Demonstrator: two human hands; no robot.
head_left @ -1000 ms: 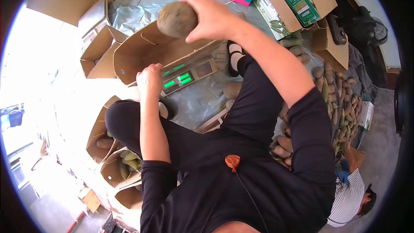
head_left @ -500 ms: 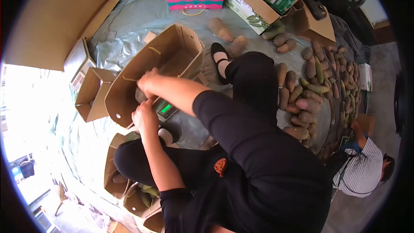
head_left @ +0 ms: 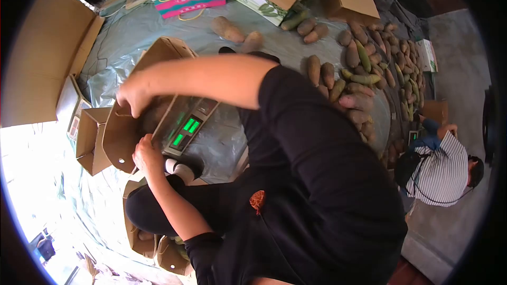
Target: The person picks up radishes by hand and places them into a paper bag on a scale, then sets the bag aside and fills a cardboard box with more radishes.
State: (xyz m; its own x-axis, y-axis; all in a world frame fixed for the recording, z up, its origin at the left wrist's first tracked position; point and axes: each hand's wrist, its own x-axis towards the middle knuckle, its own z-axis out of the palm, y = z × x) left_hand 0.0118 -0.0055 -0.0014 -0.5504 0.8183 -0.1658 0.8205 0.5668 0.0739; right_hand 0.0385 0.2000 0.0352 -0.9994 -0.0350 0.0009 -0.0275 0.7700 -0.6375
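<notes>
A long open cardboard box [head_left: 120, 140] stands tilted beside a scale [head_left: 186, 129] with lit green digits. My left hand [head_left: 148, 155] is closed on the box's near wall, beside the scale. At the far wall, my right hand [head_left: 134, 94] has its fingers curled over the rim, with the thumb on the inner side; it is slightly blurred. Something rounded and brownish lies in the shadow inside the box, below my right hand, too dim to make out. My right forearm hides part of the box's far end.
Two large brown tubers [head_left: 228, 29] lie beyond the box. A big pile of tubers [head_left: 364, 79] spreads at the right. Printed cartons [head_left: 193, 1] stand at the top, a smaller open box [head_left: 92, 140] at the left. A co-worker [head_left: 441, 169] in stripes sits far right.
The view has shifted, and the box now stands left of the scale, whose display shows more fully. My right hand has moved up along the box's far wall; my left hand stays at the near wall.
</notes>
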